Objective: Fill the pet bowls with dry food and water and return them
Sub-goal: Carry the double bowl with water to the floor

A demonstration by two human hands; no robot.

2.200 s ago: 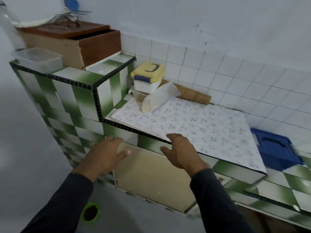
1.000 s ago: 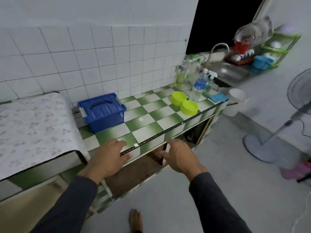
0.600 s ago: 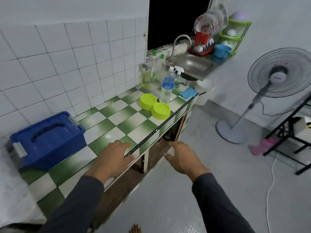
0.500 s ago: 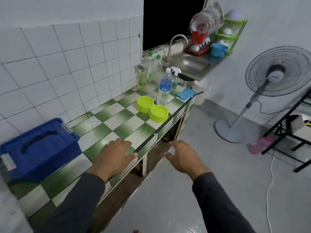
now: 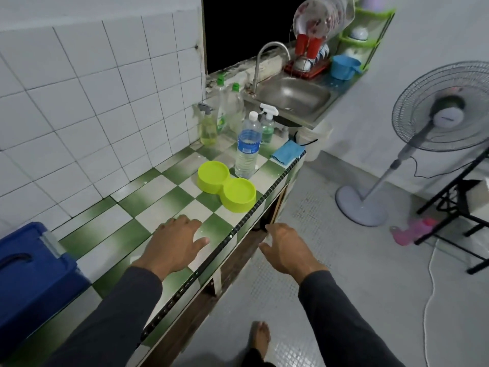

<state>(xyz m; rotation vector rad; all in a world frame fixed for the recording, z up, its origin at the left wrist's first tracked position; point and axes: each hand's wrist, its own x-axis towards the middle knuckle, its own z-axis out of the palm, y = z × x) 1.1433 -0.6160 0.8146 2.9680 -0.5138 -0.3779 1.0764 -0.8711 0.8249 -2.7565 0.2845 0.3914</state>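
The double pet bowl (image 5: 227, 184) is seen empty; filling and return remain. Left hand (image 5: 173, 243) and right hand (image 5: 287, 250) are spread, nothing held.

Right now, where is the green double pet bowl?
In the head view the green double pet bowl sits on the checkered counter near its front edge, just in front of the water bottle, ahead of both hands and short of the sink.

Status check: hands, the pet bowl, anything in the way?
Left hand and right hand open, empty. Green double bowl empty on the counter, ahead of the hands. Water bottle right behind it; path clear.
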